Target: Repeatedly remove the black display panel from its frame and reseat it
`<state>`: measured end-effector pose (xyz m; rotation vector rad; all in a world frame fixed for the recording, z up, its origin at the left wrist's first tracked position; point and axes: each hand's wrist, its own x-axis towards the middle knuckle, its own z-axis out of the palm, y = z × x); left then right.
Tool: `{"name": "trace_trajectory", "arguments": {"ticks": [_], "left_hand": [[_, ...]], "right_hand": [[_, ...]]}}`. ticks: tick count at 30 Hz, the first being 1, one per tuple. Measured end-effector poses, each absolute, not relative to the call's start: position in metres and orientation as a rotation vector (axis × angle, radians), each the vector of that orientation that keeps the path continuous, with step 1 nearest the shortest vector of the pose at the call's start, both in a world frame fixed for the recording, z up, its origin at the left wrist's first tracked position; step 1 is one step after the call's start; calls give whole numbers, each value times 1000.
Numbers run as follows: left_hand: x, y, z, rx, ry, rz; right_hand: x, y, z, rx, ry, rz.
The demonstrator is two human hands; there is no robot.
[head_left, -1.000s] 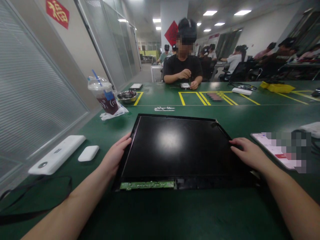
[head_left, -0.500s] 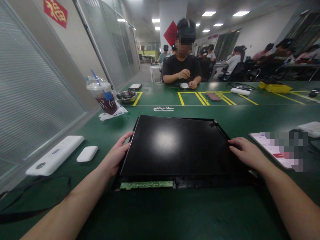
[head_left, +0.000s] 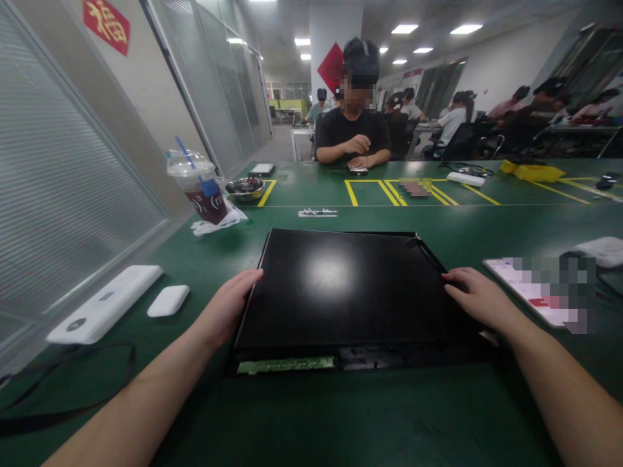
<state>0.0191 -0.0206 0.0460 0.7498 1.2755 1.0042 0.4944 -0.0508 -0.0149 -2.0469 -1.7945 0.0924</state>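
A black LCD panel (head_left: 335,292) sits in a shallow black frame in front of me, low over the green table. Along its near edge runs a narrow green circuit board (head_left: 286,365), with dark plastic to its right. My left hand (head_left: 236,301) grips the left side, thumb on the upper edge and the other fingers hidden behind or below. On the opposite side, my right hand (head_left: 471,295) is closed on the right edge, thumb and forefinger near the rim. A small dark piece of tape shows at the far right corner.
At left lie a white power bank (head_left: 107,305), a white case (head_left: 168,301) and a black strap (head_left: 68,415). A drink cup (head_left: 202,188) stands beside a metal bowl (head_left: 244,189). A phone (head_left: 530,292) lies at right. Across the table (head_left: 379,402) sits a co-worker (head_left: 353,133).
The panel's near edge has dropped slightly, and my left thumb now lies over its left edge. My right hand keeps its hold. The co-worker's hand has come down over a small device.
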Motion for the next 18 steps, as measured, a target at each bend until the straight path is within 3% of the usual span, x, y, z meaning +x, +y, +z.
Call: {"name": "trace_trajectory", "arguments": {"ticks": [18], "left_hand": [[21,-30,56,960,1327,998]], "right_hand": [[493,-51,-13,-2046,-1794,105]]}}
